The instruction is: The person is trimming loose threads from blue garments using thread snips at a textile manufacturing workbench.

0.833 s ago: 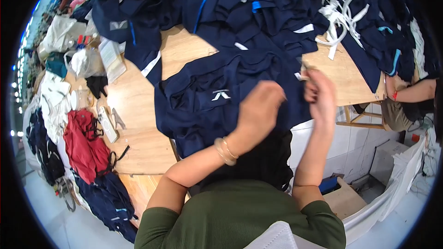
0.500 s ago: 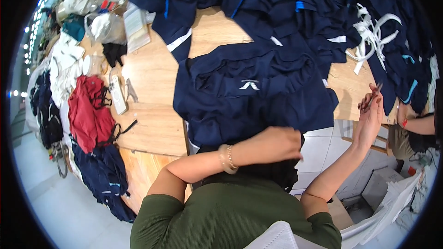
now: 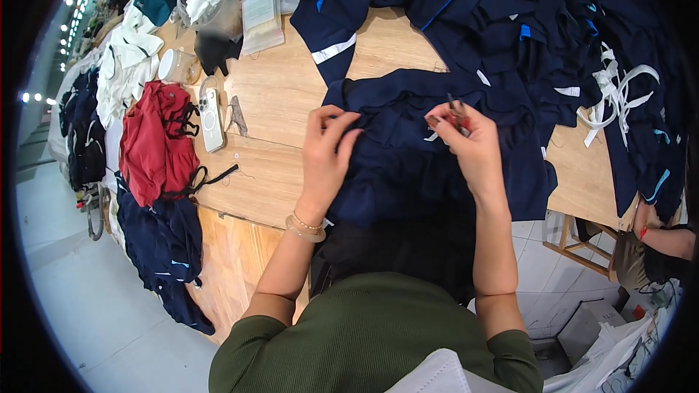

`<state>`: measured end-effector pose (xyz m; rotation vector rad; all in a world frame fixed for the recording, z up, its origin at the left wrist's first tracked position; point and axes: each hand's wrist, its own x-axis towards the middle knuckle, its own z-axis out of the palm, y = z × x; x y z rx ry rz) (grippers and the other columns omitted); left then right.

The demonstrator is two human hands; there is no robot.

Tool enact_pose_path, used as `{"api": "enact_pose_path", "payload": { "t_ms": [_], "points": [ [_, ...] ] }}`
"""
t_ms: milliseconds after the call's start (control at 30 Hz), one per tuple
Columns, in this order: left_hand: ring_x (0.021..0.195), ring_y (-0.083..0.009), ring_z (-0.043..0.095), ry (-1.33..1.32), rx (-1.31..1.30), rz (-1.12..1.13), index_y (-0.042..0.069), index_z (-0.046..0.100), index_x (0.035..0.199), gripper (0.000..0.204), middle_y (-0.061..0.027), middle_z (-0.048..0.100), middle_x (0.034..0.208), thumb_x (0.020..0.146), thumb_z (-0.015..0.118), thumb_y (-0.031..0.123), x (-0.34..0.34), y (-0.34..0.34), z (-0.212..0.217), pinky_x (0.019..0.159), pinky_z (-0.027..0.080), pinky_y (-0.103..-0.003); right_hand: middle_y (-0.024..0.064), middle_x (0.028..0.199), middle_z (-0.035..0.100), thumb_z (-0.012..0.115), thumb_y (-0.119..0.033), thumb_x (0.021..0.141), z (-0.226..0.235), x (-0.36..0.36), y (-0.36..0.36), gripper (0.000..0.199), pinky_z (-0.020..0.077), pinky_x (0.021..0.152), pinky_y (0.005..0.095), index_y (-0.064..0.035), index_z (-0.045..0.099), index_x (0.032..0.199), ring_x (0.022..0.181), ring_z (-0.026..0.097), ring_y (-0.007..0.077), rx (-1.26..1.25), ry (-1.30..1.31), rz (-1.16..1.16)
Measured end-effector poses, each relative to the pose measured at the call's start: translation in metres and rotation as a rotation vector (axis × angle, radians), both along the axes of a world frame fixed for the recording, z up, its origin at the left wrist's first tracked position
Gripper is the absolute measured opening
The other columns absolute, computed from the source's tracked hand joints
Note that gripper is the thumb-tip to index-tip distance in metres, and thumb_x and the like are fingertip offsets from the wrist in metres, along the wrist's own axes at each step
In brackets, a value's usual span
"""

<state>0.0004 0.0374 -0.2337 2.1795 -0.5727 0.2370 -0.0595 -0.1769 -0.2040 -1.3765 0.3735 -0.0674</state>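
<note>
Foreground, lower center: the worker's green shirt point(image 3: 371, 335) borders the frame. Center: a navy garment point(image 3: 415, 185) lies bunched at the near edge of a wooden table point(image 3: 266, 147). At its left side the left hand point(image 3: 324, 156) meets the cloth, thumb and forefinger tips apart. Right of center, the right hand point(image 3: 477, 149) has its fingers closed on a small pointed tool point(image 3: 456, 108), near a pale tag point(image 3: 432, 137) on the garment. The step in hand is judged to be arranging the cloth with the tool kept at the ready; the next move would call for the left fingers to steady the fabric and the tool's point to stay clear of it. Left: a red garment point(image 3: 156, 145) and a phone point(image 3: 211, 120). Upper right: heaped navy garments point(image 3: 502, 29) and white strips point(image 3: 610, 98).
</note>
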Motion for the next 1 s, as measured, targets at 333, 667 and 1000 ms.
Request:
{"api": "enact_pose_path", "payload": {
  "t_ms": [333, 667, 1000],
  "points": [
    [0.076, -0.025, 0.059, 0.013, -0.086, 0.011, -0.003, 0.06, 0.086, 0.005, -0.0131, 0.056, 0.09, 0.085, 0.058, -0.007, 0.011, -0.003, -0.019, 0.065, 0.053, -0.031, 0.0019, 0.085, 0.065, 0.063, -0.008, 0.089, -0.04, -0.007, 0.001, 0.01, 0.0477, 0.078, 0.0238, 0.0012, 0.064, 0.091, 0.082, 0.059, 0.0075, -0.035, -0.07, 0.064],
    [0.068, -0.0147, 0.057, -0.184, -0.053, 0.197, -0.005, 0.059, 0.084, 0.007, -0.0097, 0.058, 0.083, 0.089, 0.055, -0.003, -0.009, -0.016, -0.023, 0.05, 0.045, -0.025, 0.003, 0.081, 0.061, 0.054, -0.021, 0.096, -0.03, -0.015, 0.009, 0.022, 0.0455, 0.073, 0.0251, 0.0006, 0.058, 0.098, 0.078, 0.055, 0.008, -0.072, 0.04, 0.08],
    [0.064, -0.0126, 0.064, 0.55, -0.794, 0.262, -0.004, 0.058, 0.092, 0.007, -0.0128, 0.068, 0.085, 0.094, 0.055, 0.003, -0.033, -0.026, -0.023, 0.057, 0.052, -0.021, 0.0021, 0.08, 0.061, 0.054, -0.018, 0.096, -0.032, -0.013, 0.009, 0.022, 0.0454, 0.067, 0.0249, 0.0008, 0.062, 0.104, 0.072, 0.054, 0.0082, -0.201, -0.03, 0.144]
  ]
}}
